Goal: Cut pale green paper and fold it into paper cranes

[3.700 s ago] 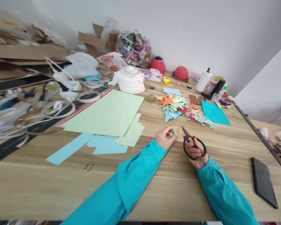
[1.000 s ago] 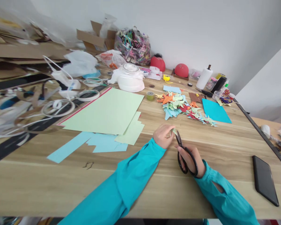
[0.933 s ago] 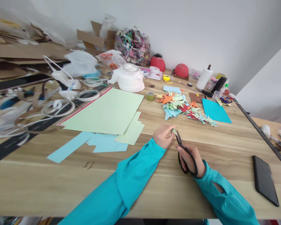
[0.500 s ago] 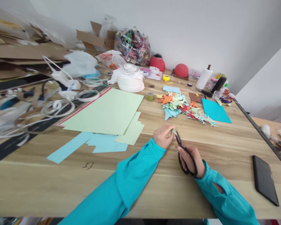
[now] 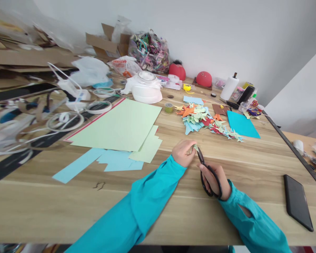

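Head view: your left hand (image 5: 183,153) pinches a small folded green paper piece (image 5: 196,147) at its fingertips, just above the middle of the tabletop (image 5: 189,218). Your right hand (image 5: 217,180) is curled round the handles of the black scissors (image 5: 201,156), thumb uppermost. Blades point up and leftward, tips at the paper piece; cannot tell whether they have cut into it. Blades lie nearly together.

Beyond your hands: a heap of folded paper shapes (image 5: 198,117) in green, orange, blue and red, trailing off to the right. Turquoise sheet (image 5: 242,124) lies flat just beside it, on the right. To your left, a large pale green sheet (image 5: 118,126) lies flat; smaller green pieces (image 5: 148,147) protrude at its right edge, light blue pieces (image 5: 122,162) at its near edge. Black phone (image 5: 298,202) rests flat near the right edge, well apart from your right hand.
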Motion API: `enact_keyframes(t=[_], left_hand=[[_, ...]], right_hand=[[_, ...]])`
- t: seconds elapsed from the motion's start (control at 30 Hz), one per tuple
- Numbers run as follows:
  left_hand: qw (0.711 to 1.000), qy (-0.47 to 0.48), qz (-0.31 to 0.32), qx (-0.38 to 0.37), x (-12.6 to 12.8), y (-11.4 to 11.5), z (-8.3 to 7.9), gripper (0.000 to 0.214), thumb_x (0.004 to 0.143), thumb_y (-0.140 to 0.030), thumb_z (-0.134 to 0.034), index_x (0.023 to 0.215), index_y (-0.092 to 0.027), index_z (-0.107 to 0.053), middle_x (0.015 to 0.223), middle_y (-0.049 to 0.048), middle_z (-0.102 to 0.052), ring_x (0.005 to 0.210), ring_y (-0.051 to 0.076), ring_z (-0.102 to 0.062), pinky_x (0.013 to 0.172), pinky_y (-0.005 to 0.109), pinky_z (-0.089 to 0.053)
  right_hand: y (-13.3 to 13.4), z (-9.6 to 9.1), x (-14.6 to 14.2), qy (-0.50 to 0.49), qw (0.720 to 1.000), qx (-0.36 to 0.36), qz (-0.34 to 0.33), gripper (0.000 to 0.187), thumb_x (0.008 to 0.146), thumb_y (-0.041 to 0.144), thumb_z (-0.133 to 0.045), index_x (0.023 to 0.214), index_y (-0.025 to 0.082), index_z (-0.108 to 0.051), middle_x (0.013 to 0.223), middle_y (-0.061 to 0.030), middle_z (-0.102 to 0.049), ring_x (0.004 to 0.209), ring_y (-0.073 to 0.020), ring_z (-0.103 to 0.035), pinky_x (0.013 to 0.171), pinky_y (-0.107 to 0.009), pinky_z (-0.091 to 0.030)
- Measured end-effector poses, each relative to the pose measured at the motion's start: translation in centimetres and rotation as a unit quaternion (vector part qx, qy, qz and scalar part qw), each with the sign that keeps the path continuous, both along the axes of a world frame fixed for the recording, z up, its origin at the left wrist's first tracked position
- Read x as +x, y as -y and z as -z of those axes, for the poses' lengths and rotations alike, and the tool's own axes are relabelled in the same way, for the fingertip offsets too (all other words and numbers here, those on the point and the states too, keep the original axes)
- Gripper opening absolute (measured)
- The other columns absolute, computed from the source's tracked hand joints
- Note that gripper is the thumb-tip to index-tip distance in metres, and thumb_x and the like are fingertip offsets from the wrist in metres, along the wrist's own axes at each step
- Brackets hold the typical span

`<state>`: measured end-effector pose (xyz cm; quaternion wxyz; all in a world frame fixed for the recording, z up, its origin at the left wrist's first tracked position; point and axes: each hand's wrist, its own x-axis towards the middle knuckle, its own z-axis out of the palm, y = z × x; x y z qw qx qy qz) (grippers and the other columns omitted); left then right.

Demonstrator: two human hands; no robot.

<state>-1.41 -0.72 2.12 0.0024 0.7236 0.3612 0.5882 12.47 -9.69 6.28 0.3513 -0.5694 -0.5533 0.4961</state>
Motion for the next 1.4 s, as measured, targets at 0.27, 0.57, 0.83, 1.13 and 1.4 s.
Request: enact_keyframes(t=[0.27,0.57,0.83,1.13,1.4], left_hand=[[1.0,-0.006,-0.006,-0.008,-0.05,-0.02,0.04,0.019,0.078,-0.012,-0.053,0.09,-0.019,-0.066,0.083,0.0038,-0.072,0.072,0.015,-0.066,0.071,0.028,-0.055],[1.0,-0.014,-0.006,-0.012,-0.09,-0.02,0.05,0.02,0.078,-0.011,-0.053,0.09,-0.019,-0.066,0.081,0.0038,-0.072,0.072,0.015,-0.066,0.07,0.028,-0.055],[1.0,-0.006,-0.004,0.0,-0.02,0.03,-0.04,0.02,0.078,-0.01,-0.053,0.09,-0.019,-0.066,0.081,0.0038,-0.072,0.073,0.015,-0.066,0.07,0.027,-0.055],[1.0,-0.004,-0.001,0.003,-0.02,0.09,-0.1,0.019,0.078,-0.009,-0.054,0.09,-0.018,-0.066,0.083,0.0043,-0.072,0.074,0.015,-0.065,0.07,0.027,-0.054],[1.0,0.001,0.004,0.021,0.02,-0.05,-0.05,0.019,0.077,-0.008,-0.054,0.09,-0.017,-0.065,0.082,0.0049,-0.071,0.075,0.016,-0.065,0.07,0.027,-0.054]], right_hand=[[0.1,-0.13,-0.02,0.005,1.0,0.009,-0.008,0.051,0.08,0.065,-0.05,0.052,0.022,-0.042,0.031,0.0066,-0.04,0.024,-0.0071,-0.036,0.027,-0.019,-0.027],[0.17,-0.22,-0.12,-0.004,1.0,0.0,-0.001,0.051,0.079,0.067,-0.05,0.055,0.023,-0.043,0.031,0.0071,-0.039,0.024,-0.0073,-0.034,0.027,-0.02,-0.025],[0.2,0.01,-0.04,-0.005,1.0,-0.005,0.005,0.05,0.079,0.067,-0.049,0.059,0.022,-0.044,0.032,0.0077,-0.039,0.025,-0.0072,-0.034,0.027,-0.019,-0.024],[0.25,0.31,0.04,-0.005,1.0,0.001,0.003,0.05,0.081,0.066,-0.048,0.059,0.022,-0.044,0.033,0.0074,-0.039,0.025,-0.007,-0.035,0.027,-0.019,-0.025],[0.28,0.51,0.06,-0.009,1.0,0.003,0.0,0.05,0.083,0.065,-0.047,0.058,0.021,-0.043,0.032,0.0071,-0.039,0.025,-0.0065,-0.035,0.028,-0.018,-0.026]])
